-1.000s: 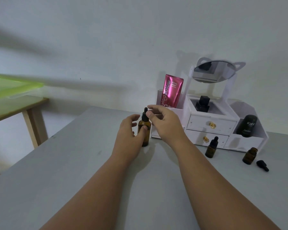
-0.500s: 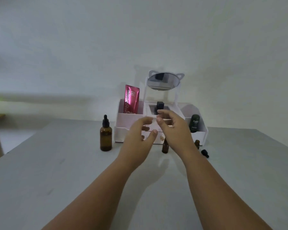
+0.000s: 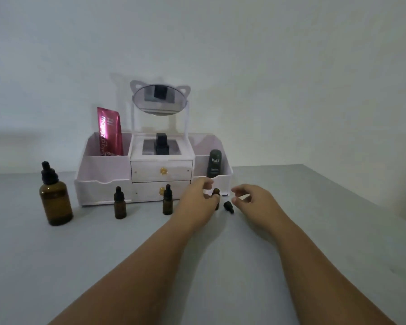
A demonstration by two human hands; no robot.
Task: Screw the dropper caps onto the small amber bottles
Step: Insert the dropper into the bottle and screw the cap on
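Both hands have moved right: your left hand (image 3: 198, 202) grips the uncapped amber bottle (image 3: 216, 193); your right hand (image 3: 256, 202) hovers half-open over the loose dropper cap (image 3: 228, 206).

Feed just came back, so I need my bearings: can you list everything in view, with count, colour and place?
large bottle: 1, amber, capped, far left
small capped bottles: 2, amber, before organizer
open bottle: 1, amber, at left fingers
loose dropper cap: 1, black, lying on table
organizer: 1, white, against wall
mirror: 1, on organizer
pouch: 1, pink, left compartment
Kahf bottle: 1, dark, right compartment
black bottle: 1, centre tray
table: 1, grey
left hand: at open bottle
right hand: open, near cap
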